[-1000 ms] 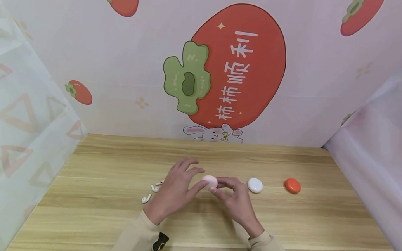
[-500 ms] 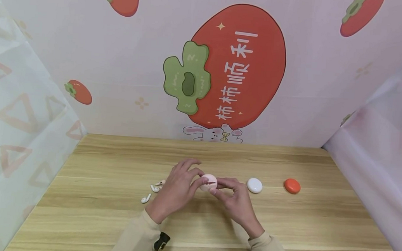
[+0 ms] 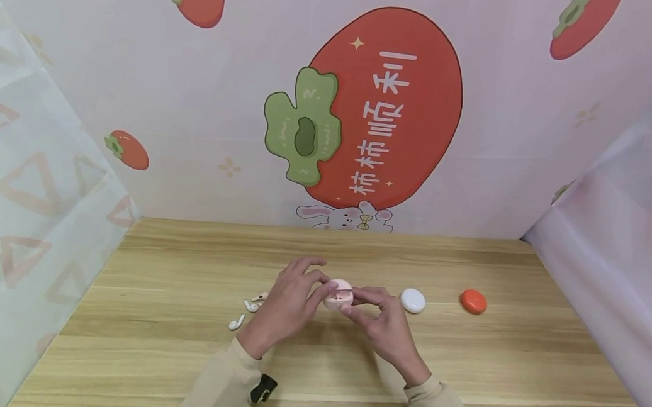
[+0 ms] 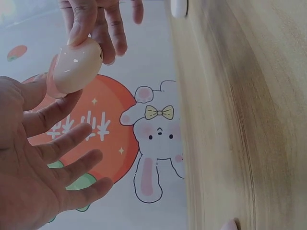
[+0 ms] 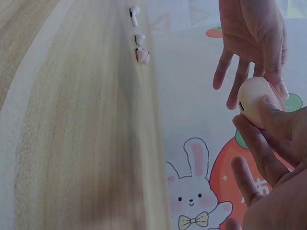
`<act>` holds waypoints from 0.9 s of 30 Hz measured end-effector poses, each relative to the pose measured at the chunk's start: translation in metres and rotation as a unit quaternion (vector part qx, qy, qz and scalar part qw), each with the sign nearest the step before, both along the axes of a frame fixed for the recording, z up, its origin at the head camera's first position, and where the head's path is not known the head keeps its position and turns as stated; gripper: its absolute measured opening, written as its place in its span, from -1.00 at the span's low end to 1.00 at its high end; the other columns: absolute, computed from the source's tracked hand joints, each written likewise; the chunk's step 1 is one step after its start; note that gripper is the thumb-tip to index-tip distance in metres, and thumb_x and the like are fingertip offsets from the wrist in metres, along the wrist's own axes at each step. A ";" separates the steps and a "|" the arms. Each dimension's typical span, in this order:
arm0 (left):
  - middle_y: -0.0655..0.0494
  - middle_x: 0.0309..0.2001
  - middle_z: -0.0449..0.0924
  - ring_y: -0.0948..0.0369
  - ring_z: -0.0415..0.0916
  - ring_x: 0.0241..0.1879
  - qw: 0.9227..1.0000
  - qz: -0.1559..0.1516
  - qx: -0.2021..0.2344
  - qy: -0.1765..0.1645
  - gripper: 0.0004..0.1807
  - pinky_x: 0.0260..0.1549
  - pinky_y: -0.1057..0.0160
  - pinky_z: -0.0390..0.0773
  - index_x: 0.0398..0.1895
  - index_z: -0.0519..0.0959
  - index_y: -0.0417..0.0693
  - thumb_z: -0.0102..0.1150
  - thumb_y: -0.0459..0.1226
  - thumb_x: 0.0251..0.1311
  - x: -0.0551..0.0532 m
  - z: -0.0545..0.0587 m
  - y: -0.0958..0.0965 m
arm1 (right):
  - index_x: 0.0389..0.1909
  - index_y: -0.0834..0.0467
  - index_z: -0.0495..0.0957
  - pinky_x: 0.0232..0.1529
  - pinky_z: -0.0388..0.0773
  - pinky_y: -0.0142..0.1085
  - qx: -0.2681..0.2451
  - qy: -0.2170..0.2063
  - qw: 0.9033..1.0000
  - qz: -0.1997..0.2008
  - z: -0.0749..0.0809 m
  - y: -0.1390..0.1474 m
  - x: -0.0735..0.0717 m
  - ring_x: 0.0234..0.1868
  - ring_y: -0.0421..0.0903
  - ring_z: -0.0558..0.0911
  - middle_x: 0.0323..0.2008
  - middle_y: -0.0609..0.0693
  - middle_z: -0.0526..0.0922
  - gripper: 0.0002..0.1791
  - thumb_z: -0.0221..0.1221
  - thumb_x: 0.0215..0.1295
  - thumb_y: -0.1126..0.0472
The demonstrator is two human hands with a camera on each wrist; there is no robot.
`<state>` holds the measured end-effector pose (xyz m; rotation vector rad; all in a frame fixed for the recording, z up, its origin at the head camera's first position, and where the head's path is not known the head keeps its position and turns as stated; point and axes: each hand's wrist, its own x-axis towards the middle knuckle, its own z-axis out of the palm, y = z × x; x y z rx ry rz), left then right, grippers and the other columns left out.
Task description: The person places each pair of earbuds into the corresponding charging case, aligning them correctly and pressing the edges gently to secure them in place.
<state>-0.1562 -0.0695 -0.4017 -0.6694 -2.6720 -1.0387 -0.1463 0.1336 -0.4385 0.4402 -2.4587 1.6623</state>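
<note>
A small rounded pink earbud case point(image 3: 338, 301) is held between both hands above the wooden table, its lid tilted up and the hollow inside showing. My left hand point(image 3: 286, 301) pinches the lid side between thumb and index finger, with the other fingers spread. From the other side, my right hand point(image 3: 382, 330) grips the case body by thumb and fingers. In the left wrist view the smooth outer shell of the case point(image 4: 79, 67) faces the camera. Beside my left hand lie white earbuds point(image 3: 236, 322) and a pink earbud point(image 5: 142, 55), partly hidden by that hand in the head view.
On the wooden table point(image 3: 519, 368), a round white case point(image 3: 412, 301) lies right of my right hand. Farther right is a round orange-red case point(image 3: 474, 301). A printed cloth backdrop point(image 3: 474, 195) stands along the back edge, with cloth walls at both sides.
The case was closed one second ago. A thin gap showed half a second ago, and now the lid is raised wider. Both hands stay in nearly the same place.
</note>
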 end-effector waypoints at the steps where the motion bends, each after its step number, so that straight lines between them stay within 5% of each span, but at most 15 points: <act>1: -0.08 0.24 0.51 -0.11 0.37 0.30 1.000 0.000 0.002 -0.001 -0.75 0.26 -0.23 0.33 -0.22 0.72 -0.12 0.14 -0.15 0.47 0.000 0.000 0.000 | -0.08 0.16 0.77 0.13 0.35 -0.01 0.001 0.000 1.000 0.000 0.000 0.000 0.000 0.00 -0.03 0.57 -0.26 -0.15 0.74 -0.71 0.47 0.13 0.31; 16: -0.09 0.21 0.54 -0.09 0.40 0.28 0.999 0.008 0.029 -0.013 -0.63 0.22 -0.24 0.37 -0.29 0.71 -0.12 0.02 -0.10 0.54 -0.006 -0.005 0.002 | -0.08 0.18 0.77 0.12 0.37 0.01 -0.008 0.006 1.000 0.000 0.001 0.002 0.000 0.00 -0.01 0.58 -0.23 -0.11 0.74 -0.70 0.47 0.13 0.33; 27: -0.06 0.24 0.52 -0.10 0.37 0.31 0.997 0.037 0.056 -0.040 -0.54 0.27 -0.21 0.31 -0.02 0.70 -0.15 -0.03 0.02 0.55 -0.003 -0.001 -0.009 | -0.04 0.18 0.75 0.14 0.38 0.00 -0.006 0.006 1.000 -0.018 0.003 0.007 -0.004 -0.01 -0.03 0.61 -0.22 -0.10 0.77 -0.69 0.45 0.17 0.30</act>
